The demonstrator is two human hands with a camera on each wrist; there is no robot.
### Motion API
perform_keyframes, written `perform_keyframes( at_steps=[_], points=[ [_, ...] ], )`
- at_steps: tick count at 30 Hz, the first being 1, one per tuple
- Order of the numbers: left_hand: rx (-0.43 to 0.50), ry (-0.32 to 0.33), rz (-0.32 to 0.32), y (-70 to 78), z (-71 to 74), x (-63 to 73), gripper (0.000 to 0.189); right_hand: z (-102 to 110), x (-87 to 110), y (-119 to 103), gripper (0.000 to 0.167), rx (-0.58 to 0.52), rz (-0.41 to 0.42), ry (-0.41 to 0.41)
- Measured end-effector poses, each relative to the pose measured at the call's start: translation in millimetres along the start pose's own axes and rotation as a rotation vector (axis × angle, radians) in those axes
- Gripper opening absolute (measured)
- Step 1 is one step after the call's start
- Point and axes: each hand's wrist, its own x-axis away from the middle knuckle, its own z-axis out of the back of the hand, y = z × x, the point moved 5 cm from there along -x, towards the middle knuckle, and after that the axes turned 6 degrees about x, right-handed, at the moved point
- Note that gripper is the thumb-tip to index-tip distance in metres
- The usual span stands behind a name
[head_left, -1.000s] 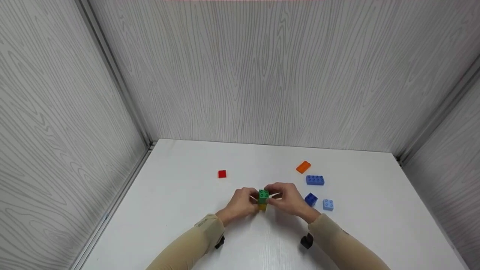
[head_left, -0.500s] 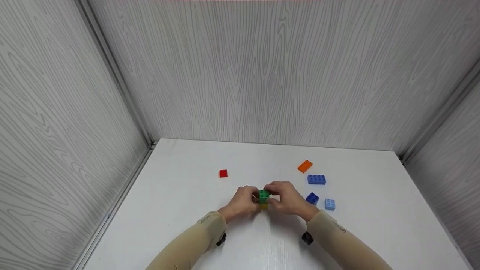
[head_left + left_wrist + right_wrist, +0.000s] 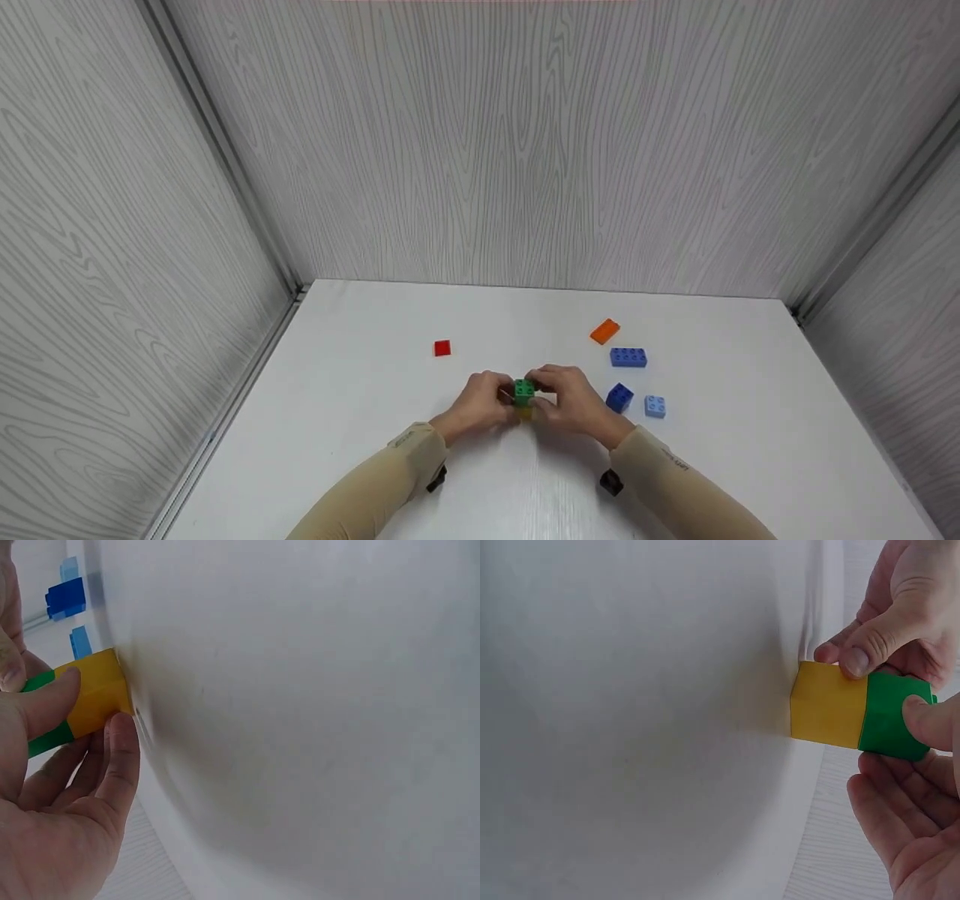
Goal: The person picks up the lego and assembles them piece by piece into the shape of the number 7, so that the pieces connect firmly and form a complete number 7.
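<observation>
A green brick point(image 3: 524, 391) stands on top of a yellow brick point(image 3: 829, 701), near the middle of the white table. The two meet face to face, and the yellow one's underside is at the tabletop. My left hand point(image 3: 478, 401) grips the yellow brick from the left, its thumb on one side and fingertips on another in the left wrist view. From the right, my right hand point(image 3: 576, 403) pinches the green brick, its thumb flat on a side face in the right wrist view. Fingers cover part of both bricks in the head view.
Right of the hands lie a dark blue brick point(image 3: 619, 398), a light blue brick point(image 3: 655, 406) and a longer blue brick point(image 3: 628, 358). Farther back is an orange flat brick point(image 3: 604, 331). A red square piece point(image 3: 442, 348) lies to the left. Grey wood-patterned panels point(image 3: 480, 150) enclose the table.
Both hands stay on the stacked bricks at nearly the same spot. The head view has shifted slightly; the loose bricks have not visibly moved on the table.
</observation>
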Motion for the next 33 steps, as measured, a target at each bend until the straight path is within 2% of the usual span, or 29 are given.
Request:
perform_keyframes(
  at_steps=[7, 12, 20, 27, 33],
  points=[
    [0.013, -0.003, -0.002, -0.8, 2.5, 1.0, 0.024, -0.7, 0.5, 5.1, 0.031, -0.102, -0.052, -0.014],
    [-0.004, 0.004, -0.015, -1.9, 1.8, -0.8, 0.024, 0.3, 3.6, 7.2, 0.036, -0.154, -0.058, -0.017],
    [-0.025, -0.003, -0.014, -0.1, 0.6, -0.1, 0.028, 9.4, 17.8, 15.2, 0.038, -0.161, -0.081, -0.025],
    [-0.007, -0.007, 0.017, -1.5, 0.9, 0.3, 0.029, 28.0, 26.2, 27.1, 0.04, -0.117, -0.126, -0.024],
    [-0.004, -0.014, 0.01, -3.1, 0.8, -0.2, 0.03, 46.1, 29.4, 37.8, 0.04, -0.073, -0.143, -0.002]
  ],
)
